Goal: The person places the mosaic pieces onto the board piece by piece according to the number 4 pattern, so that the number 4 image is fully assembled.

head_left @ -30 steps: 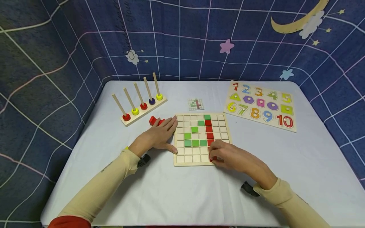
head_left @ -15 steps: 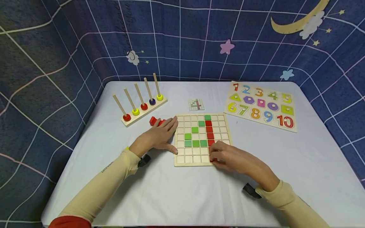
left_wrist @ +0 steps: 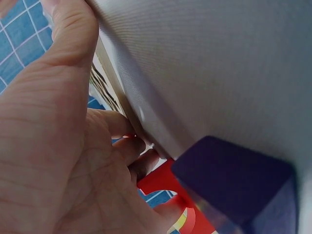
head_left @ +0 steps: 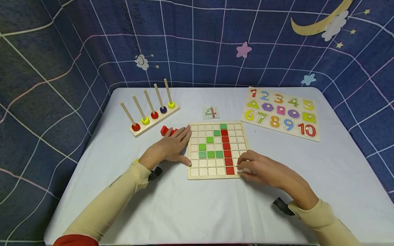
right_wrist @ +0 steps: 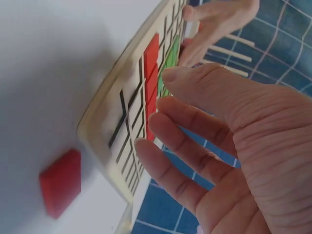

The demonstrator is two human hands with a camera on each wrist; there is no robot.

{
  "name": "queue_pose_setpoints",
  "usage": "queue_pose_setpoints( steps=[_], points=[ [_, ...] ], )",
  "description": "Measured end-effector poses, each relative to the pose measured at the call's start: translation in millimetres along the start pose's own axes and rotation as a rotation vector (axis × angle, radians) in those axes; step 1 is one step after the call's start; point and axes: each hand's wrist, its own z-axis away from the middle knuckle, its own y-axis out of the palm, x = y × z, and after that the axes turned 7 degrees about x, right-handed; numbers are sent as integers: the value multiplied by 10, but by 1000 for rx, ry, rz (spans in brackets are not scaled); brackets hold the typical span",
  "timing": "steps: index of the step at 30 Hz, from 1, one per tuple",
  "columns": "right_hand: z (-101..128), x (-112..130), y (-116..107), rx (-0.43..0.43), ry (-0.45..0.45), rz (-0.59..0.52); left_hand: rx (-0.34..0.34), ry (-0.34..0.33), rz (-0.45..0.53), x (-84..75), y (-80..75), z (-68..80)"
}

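The left hand (head_left: 168, 147) lies flat with straight fingers against the near-left edge of the grid board (head_left: 217, 177), steadying it, with spare red tiles (head_left: 167, 131) just beyond its fingertips. The right hand (head_left: 266, 169), loosely open and holding nothing, hovers at the board's near-right corner beside the red column (head_left: 226, 150), which looks filled to the bottom row. The next move, I judge, calls for fetching another tile to match the pattern card (head_left: 211, 112).

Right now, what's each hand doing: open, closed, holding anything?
Left hand: open, lying flat at the left edge of the grid board, holding nothing.
Right hand: open, fingers relaxed, holding nothing, by the board's lower right corner.
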Motion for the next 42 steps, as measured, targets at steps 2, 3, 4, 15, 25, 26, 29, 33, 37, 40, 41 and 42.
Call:
queue_pose_setpoints(
  steps=[2,3,4,15,25,26,29,33,37,40,41,42],
  points=[
    [46,-13,-8,-9,15,-4,0,1,0,0,0,2],
    [68,-14,-15,-11,29,-8,-1,3,-2,0,0,1],
    [89,-17,-20,-17,40,-12,-2,3,-3,3,2,-6],
    [316,-4,-112,90,264,15,-1,5,-3,0,-1,5],
    [430,-69,-47,134,294,-56,2,5,-8,0,4,-16],
    [432,-79,-33,116,277,-47,2,5,-7,1,4,-16],
    [428,-101,-13,82,244,-24,-5,6,-1,2,3,-6],
    [419,-113,-10,89,237,-14,-9,7,2,4,6,5],
    [409,-104,-31,116,247,-23,-9,7,-1,5,8,8],
    [393,-93,-54,130,249,-29,-6,9,0,4,2,8],
    [384,-89,-62,132,248,-28,-5,10,0,4,1,7],
    [372,-85,-70,130,244,-24,-4,10,0,3,-1,7]
  ],
)
